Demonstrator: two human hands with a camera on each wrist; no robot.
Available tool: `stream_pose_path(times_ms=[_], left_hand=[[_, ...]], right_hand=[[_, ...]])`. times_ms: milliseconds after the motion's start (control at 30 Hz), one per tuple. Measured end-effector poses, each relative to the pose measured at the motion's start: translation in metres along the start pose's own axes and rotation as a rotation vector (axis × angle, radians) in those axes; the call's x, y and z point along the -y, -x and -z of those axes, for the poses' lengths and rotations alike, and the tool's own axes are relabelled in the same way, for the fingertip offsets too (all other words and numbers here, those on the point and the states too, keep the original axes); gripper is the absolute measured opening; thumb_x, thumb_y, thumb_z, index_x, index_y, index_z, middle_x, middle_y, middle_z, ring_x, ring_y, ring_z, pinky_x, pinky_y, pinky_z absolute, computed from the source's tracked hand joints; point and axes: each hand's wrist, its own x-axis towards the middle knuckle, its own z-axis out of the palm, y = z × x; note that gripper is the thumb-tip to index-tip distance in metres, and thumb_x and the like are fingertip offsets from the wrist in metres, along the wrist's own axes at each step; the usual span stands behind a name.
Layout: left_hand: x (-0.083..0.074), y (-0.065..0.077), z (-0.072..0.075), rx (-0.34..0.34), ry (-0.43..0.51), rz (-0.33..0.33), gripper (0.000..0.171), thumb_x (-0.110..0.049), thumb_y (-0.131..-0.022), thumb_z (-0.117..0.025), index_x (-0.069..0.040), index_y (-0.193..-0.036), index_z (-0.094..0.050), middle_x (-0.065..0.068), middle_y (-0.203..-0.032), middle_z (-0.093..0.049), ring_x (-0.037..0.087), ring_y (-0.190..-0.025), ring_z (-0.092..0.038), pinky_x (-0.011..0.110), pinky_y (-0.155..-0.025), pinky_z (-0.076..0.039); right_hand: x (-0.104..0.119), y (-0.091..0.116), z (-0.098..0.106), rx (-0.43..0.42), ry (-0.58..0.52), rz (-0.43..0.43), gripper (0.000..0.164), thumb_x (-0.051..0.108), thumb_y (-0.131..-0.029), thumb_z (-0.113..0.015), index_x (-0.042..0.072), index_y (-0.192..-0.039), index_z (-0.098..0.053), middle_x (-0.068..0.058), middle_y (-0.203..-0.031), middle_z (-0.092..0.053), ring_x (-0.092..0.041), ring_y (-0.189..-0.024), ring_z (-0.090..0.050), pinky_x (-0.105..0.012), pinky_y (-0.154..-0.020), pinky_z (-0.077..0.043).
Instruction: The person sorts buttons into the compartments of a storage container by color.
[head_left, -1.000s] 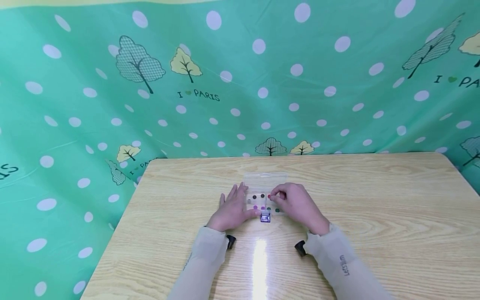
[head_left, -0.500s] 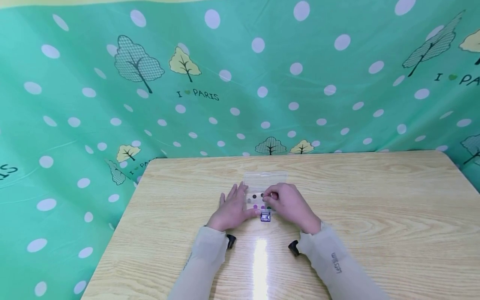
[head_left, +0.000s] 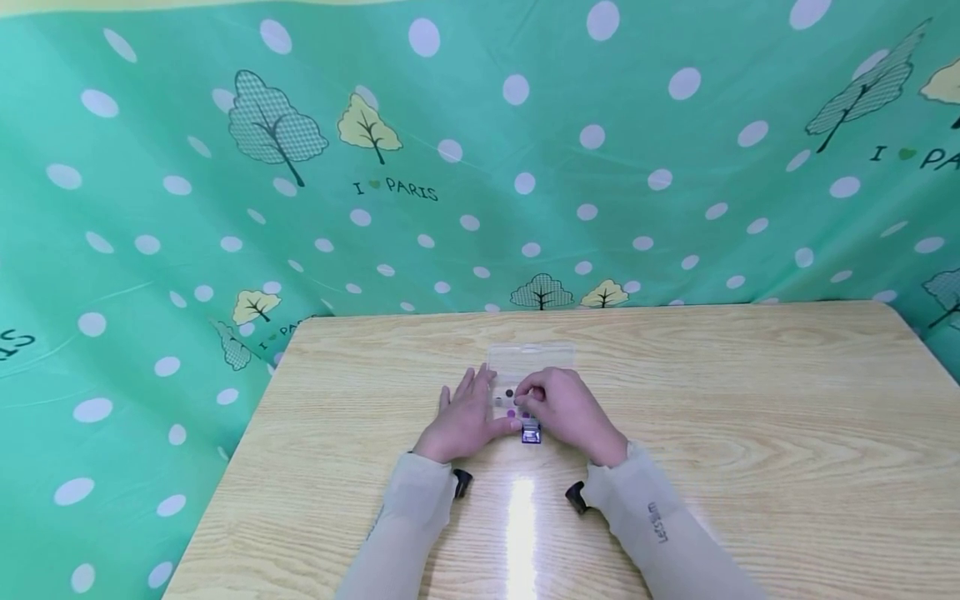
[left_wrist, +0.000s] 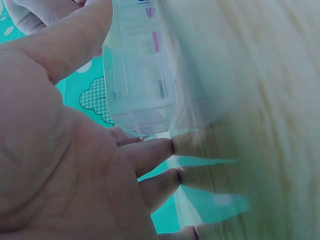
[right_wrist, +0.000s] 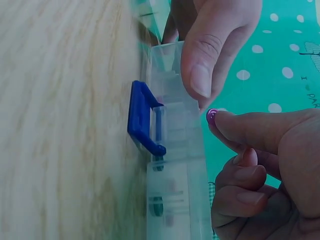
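Observation:
A clear plastic compartment box stands on the table with its see-through lid raised at the back. A blue latch hangs at its front. My left hand rests at the box's left side, fingers spread along it and thumb reaching across the front corner. My right hand is over the middle of the box, thumb and forefinger pinching a small shiny purple round piece, close above the rim. In the head view that piece is hidden by the fingers. A dark round piece and a magenta piece show in the left compartments.
The wooden table extends to both sides of the box. Behind it hangs a green dotted curtain. A bright light reflection lies on the tabletop between my forearms. Green pieces show through the box's front wall.
My right hand has moved left across the box, from beside the red piece to over the middle, covering the right-hand compartments. The left hand has stayed in place.

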Motion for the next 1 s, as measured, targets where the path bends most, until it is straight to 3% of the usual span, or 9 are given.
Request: stream_pose_path(times_ms=[267,700,1000], left_hand=[[0.000,0.000,0.000,0.007,0.010,-0.004,0.095,-0.051,-0.091,-0.069,-0.002,-0.158,-0.022,0.016,-0.167,-0.012,0.034,-0.154,-0.004,0.065,-0.118,0.002],[0.000,0.001,0.000,-0.012,0.014,-0.027,0.099,-0.055,-0.090,-0.069,-0.001,-0.158,-0.021,0.016,-0.165,-0.019,0.036,-0.153,-0.007,0.067,-0.117,0.001],[0.000,0.000,0.000,-0.017,0.007,-0.023,0.100,-0.049,-0.091,-0.070,0.001,-0.159,-0.017,0.012,-0.165,-0.024,0.036,-0.153,-0.007,0.067,-0.117,0.001]], right_hand=[[0.003,-0.003,-0.005,0.009,-0.026,0.020,0.005,0.011,-0.091,-0.074,0.011,-0.089,-0.078,0.007,-0.066,-0.056,-0.010,-0.059,-0.048,-0.027,-0.058,-0.041],[0.010,-0.008,-0.011,0.014,0.032,0.039,0.005,0.012,-0.090,-0.075,0.014,-0.088,-0.079,0.005,-0.067,-0.053,-0.011,-0.065,-0.048,-0.028,-0.060,-0.042],[0.011,-0.014,-0.017,0.016,0.024,0.047,0.009,0.008,-0.088,-0.075,0.015,-0.083,-0.078,0.008,-0.077,-0.066,-0.007,-0.071,-0.055,-0.030,-0.072,-0.051]])
